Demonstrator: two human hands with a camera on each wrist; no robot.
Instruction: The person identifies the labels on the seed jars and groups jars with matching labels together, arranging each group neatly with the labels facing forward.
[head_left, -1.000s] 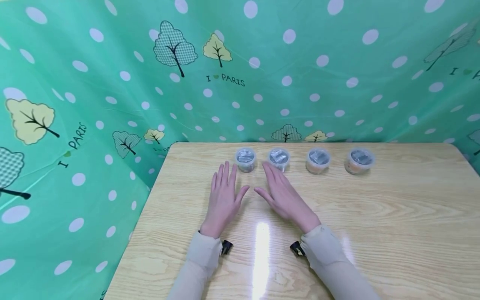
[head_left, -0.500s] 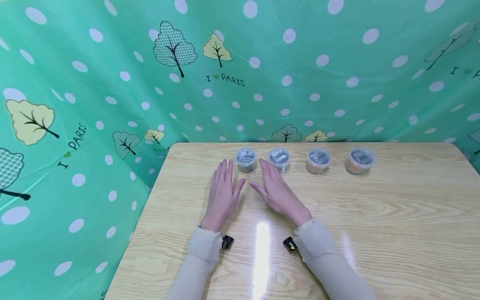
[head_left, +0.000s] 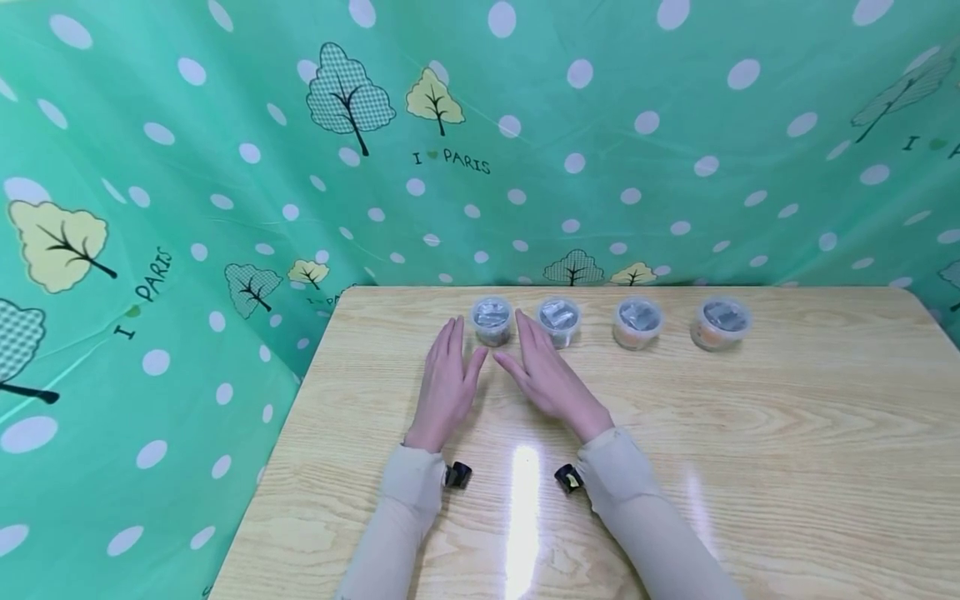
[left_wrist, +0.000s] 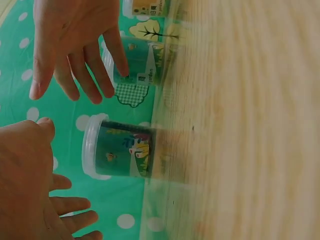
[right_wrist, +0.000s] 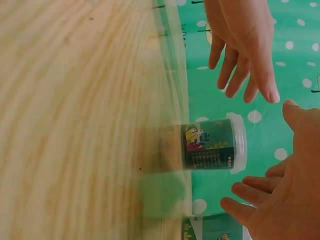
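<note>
A small round tub with a clear lid stands upright at the left end of a row near the table's back edge. My left hand, fingers straight and thumb out, is just in front and left of it. On its other side my right hand reaches with straight fingers between this tub and the second tub, partly covering the latter. Printed pictures show on the first tub's side in the left wrist view. From the right wrist, a gap shows between the tub and both hands, which hold nothing.
Two more lidded tubs, a third and a fourth, stand farther right in the row. A green dotted cloth hangs behind and left of the wooden table.
My right hand has moved left and a little forward, closer to the first tub. My left hand has turned slightly, its thumb now farther forward. The tubs have stayed put.
</note>
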